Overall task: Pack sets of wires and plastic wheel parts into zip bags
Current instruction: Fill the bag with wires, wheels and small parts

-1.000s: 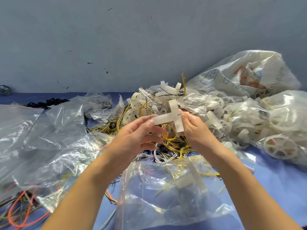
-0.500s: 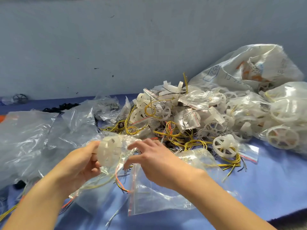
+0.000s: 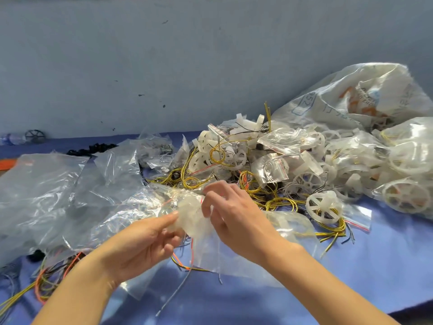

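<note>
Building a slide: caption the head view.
Left hand and right hand hold a clear zip bag before heaped wires and wheels.

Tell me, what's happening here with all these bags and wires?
A person is packing small parts into clear bags. The left hand and the right hand both pinch one zip bag just above the blue table. Something whitish shows inside it, but blur hides what. Behind lies a heap of wheels and wires, some already bagged, beside a large white sack. More clear bags lie on the left.
</note>
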The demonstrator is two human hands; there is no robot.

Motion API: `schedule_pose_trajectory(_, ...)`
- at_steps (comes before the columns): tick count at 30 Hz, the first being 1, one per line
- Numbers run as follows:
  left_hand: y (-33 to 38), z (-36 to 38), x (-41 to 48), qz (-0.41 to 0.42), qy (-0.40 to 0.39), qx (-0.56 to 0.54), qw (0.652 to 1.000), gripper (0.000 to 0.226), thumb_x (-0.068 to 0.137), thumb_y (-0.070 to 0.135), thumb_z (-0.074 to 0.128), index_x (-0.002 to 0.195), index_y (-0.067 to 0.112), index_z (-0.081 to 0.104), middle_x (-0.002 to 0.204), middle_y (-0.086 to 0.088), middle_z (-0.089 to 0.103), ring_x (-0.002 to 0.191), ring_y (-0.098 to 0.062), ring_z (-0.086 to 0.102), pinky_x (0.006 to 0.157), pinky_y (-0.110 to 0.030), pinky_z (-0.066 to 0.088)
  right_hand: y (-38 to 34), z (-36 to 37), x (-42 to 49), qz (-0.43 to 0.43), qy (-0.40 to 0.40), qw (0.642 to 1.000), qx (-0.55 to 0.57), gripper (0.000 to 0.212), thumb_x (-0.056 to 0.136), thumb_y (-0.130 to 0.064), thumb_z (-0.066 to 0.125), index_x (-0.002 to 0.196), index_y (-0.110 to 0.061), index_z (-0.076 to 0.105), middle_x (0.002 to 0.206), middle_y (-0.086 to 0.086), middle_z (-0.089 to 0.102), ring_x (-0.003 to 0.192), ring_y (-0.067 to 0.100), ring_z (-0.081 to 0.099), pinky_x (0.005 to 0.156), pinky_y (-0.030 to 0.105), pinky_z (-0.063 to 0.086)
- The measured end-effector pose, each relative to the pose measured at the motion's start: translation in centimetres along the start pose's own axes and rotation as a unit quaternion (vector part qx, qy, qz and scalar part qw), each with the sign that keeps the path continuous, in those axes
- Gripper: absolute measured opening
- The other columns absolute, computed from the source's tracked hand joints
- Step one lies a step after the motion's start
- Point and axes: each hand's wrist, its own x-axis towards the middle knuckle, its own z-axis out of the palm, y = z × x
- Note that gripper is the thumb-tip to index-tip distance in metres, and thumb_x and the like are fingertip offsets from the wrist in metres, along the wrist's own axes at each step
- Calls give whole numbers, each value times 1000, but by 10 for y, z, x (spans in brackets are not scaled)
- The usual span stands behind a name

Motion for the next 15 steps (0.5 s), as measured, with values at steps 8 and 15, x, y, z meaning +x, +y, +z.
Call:
schedule_pose_trajectory(8, 7, 15, -1, 124, 21, 269, 955, 28, 88, 24, 63, 109, 7, 71, 91, -17, 72, 44, -9, 42, 36, -18, 34, -13, -16, 5, -13, 15, 999, 32, 22, 81, -9, 37, 85, -18, 56, 113, 2, 57, 95, 26, 56, 79, 43, 45)
schedule_pose_trajectory(15, 7, 42, -11, 117, -79, 387, 911, 26, 85, 11, 61, 61, 15, 70, 52, -3, 58, 42, -14, 42, 42, -22, 36, -27, -25, 9, -14, 11, 999, 32, 21, 80, -19, 39, 80, -20, 60, 108, 0, 57, 89, 23, 54, 73, 35, 37)
